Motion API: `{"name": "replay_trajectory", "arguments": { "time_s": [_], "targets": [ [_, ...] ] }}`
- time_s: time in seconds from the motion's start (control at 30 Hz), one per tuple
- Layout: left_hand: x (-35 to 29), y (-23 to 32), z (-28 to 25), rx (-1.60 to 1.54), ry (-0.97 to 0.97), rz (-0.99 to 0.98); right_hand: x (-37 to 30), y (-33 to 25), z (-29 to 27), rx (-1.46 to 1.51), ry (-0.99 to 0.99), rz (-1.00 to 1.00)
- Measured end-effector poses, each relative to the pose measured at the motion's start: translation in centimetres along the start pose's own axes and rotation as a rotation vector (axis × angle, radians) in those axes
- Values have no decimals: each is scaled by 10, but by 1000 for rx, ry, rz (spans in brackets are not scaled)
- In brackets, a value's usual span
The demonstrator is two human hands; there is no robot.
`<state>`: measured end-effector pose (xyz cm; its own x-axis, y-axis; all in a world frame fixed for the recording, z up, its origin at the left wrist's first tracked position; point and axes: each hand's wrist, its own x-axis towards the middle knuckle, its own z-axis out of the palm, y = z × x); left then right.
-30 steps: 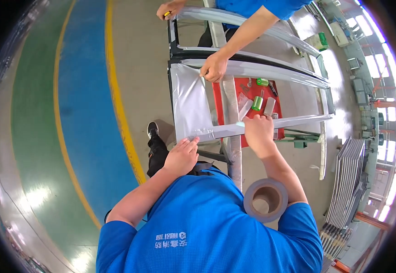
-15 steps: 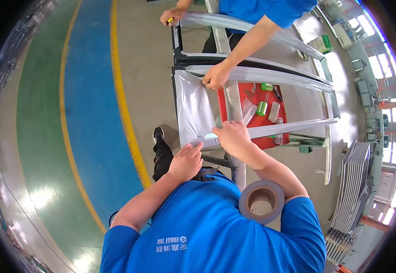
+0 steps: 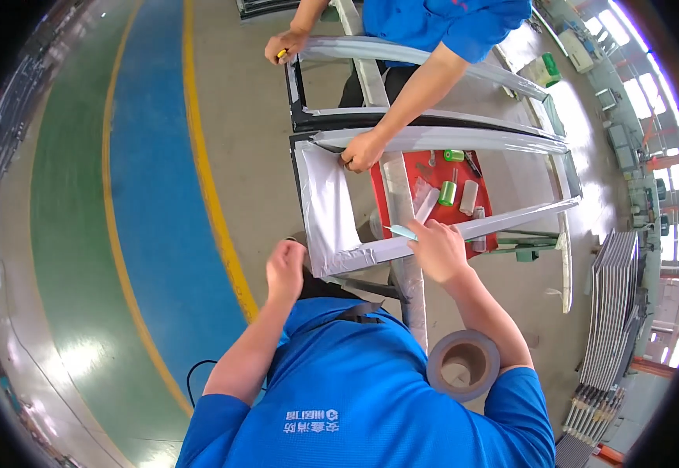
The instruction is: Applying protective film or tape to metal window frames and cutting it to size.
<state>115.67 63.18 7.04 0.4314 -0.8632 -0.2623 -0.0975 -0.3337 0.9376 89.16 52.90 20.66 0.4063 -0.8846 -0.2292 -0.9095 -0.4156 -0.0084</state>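
Note:
My right hand [image 3: 439, 251] grips a light-blue utility knife [image 3: 403, 232], its blade pointing left over the near bar of a frame [image 3: 390, 248]. Silvery plastic film [image 3: 328, 199] covers the frame's left end, creased at the near corner. My left hand [image 3: 286, 271] is closed just left of that corner, apart from the frame; whatever its fingers hold is hidden. A wide roll of grey tape [image 3: 439, 384] hangs at my right upper arm. Across the frame, a co-worker's hand [image 3: 364, 150] presses on the film's far corner.
The co-worker's other hand [image 3: 283, 47] holds something yellow at a second frame [image 3: 296, 86]. A red surface [image 3: 447, 214] below carries green rolls, white rolls and small tools. A pale support beam [image 3: 399, 187] runs under the frames. Stacked panels [image 3: 609, 300] stand to the right.
My left hand has left the film-covered corner, moving left and closing. My right hand has moved right along the near bar with the knife, which shows more plainly.

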Motion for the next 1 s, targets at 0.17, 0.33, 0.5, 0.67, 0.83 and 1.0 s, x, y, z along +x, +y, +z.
{"name": "replay_trajectory", "arguments": {
  "time_s": [0.17, 0.33, 0.5, 0.67, 0.83, 1.0],
  "targets": [
    [72, -79, 3, -773, -314, -696, -4, -1, -8, 280, -231, 183],
    [102, -90, 46, -839, -776, -893, -8, -4, -25, 437, -282, 328],
    [125, -104, 105, -1239, -1474, -809, -28, -1, -30, 514, -239, 528],
    [117, -142, 133, -1454, -1594, -985, -25, -10, -27, 534, -305, 739],
    [117, -99, 121, -1562, -1622, -1011, -21, -14, -17, 586, -302, 726],
    [112, -168, 108, -1065, -1454, -621, -9, -12, -14, 616, -311, 636]
  ]
}}
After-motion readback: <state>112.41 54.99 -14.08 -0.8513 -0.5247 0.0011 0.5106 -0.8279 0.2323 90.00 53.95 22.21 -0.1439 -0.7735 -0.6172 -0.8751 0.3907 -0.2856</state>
